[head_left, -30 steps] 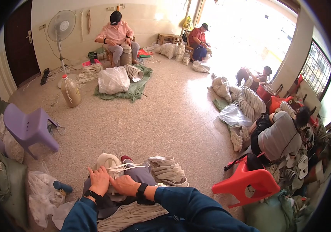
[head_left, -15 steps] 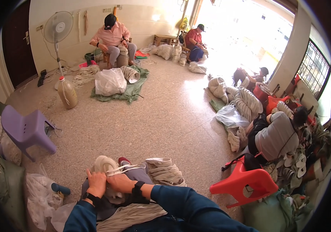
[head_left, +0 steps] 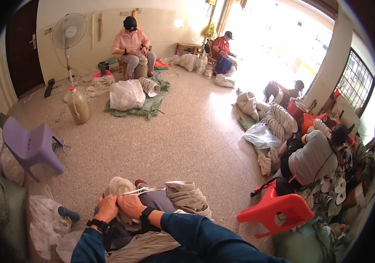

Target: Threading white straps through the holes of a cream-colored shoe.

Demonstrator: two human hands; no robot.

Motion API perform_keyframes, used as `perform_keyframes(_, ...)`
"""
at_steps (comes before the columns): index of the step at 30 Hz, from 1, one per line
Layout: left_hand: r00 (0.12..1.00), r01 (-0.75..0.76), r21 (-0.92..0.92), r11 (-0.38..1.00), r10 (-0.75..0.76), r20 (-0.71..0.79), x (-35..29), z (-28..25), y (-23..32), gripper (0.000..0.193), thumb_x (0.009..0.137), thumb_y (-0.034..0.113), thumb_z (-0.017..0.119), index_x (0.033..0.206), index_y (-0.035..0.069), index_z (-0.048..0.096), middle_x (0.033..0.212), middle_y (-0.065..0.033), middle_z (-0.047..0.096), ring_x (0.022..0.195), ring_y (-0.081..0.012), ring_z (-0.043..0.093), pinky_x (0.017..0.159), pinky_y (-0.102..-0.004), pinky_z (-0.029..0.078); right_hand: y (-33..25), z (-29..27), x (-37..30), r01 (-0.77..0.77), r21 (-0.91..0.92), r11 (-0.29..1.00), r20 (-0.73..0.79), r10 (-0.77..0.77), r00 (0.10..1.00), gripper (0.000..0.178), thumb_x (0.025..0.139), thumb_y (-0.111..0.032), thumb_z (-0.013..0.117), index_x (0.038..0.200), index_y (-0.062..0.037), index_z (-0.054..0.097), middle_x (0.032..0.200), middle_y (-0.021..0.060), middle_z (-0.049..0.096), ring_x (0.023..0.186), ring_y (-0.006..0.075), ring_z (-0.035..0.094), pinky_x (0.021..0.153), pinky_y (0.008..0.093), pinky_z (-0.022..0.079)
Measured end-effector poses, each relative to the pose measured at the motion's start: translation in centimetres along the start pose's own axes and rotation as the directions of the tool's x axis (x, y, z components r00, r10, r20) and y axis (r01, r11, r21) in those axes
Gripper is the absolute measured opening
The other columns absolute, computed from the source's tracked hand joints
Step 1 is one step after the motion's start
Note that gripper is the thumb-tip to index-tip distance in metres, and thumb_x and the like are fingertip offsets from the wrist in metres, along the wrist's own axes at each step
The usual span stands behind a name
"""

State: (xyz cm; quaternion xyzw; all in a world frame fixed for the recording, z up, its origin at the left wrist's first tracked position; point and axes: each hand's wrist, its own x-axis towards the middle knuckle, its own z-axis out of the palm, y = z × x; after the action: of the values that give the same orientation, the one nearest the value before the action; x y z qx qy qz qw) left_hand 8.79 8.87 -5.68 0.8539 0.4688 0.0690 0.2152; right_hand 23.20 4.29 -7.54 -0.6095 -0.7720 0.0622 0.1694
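An off-white shoe upper (head_left: 120, 185) rests over my lap, its rounded end pointing away from me. My left hand (head_left: 107, 207) is closed at its near left side, thumb and fingers pressed together on the upper. Right beside it, my right hand (head_left: 129, 206) is closed on a white shoelace (head_left: 145, 190), which loops out to the right over my grey trouser leg. The fingertips nearly meet, so the exact spot they pinch is hidden. A bundle of pale laces (head_left: 145, 246) lies across my lap below my wrists. To the right stands a stack of similar uppers (head_left: 188, 199).
A purple chair (head_left: 31, 142) stands at left, near a clear plastic bag (head_left: 42, 223) and a blue bottle (head_left: 68, 213). A red stool (head_left: 277, 208) is at right. Co-workers sit around the room among piled uppers and sacks; a fan (head_left: 69, 33) stands far left.
My left fingers, raised before, have curled in beside the right hand. Both hands have shifted slightly left. The far co-worker in pink has brought their hands together over their lap.
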Motion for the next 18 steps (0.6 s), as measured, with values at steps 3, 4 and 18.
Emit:
perform_keyframes(3, 0.999, -0.030, -0.016, 0.999, 0.029, -0.029, 0.0, 0.0, 0.5, 0.019, 0.088, 0.019, 0.057, 0.096, 0.006, 0.068, 0.096, -0.0172, 0.069, 0.097, -0.0392, 0.064, 0.094, -0.0577, 0.043, 0.4, -0.4, 0.0, 0.066, -0.011, 0.998, -0.032, -0.066, 0.997, 0.018, 0.087, -0.017, 0.058, 0.081, -0.0004, 0.061, 0.070, 0.0164, 0.068, 0.063, 0.0313, 0.070, 0.052, 0.0424, 0.053)
perform_keyframes(4, 0.993, -0.052, -0.065, 0.997, 0.045, -0.107, -0.3, 0.4, -0.1, 0.018, 0.088, 0.018, 0.058, 0.096, 0.004, 0.067, 0.094, -0.0184, 0.069, 0.094, -0.0402, 0.065, 0.089, -0.0537, 0.047, 0.1, -1.3, 0.0, 0.159, 0.045, 0.986, 0.071, -0.162, 0.984, 0.018, 0.085, -0.017, 0.059, 0.076, -0.0012, 0.061, 0.068, 0.0169, 0.067, 0.062, 0.0324, 0.069, 0.051, 0.0424, 0.052)
perform_keyframes(18, 0.969, -0.053, -0.321, 0.946, -0.029, -0.244, -2.9, 1.2, -0.2, 0.015, 0.086, 0.013, 0.065, 0.097, 0.003, 0.066, 0.088, -0.0193, 0.069, 0.085, -0.0389, 0.068, 0.073, -0.0452, 0.053, -2.8, -12.1, -4.9, 0.049, 0.949, 0.312, 0.016, -0.205, 0.979, 0.017, 0.093, -0.011, 0.055, 0.092, 0.0041, 0.063, 0.085, 0.0145, 0.066, 0.078, 0.0216, 0.062, 0.075, 0.0334, 0.051)
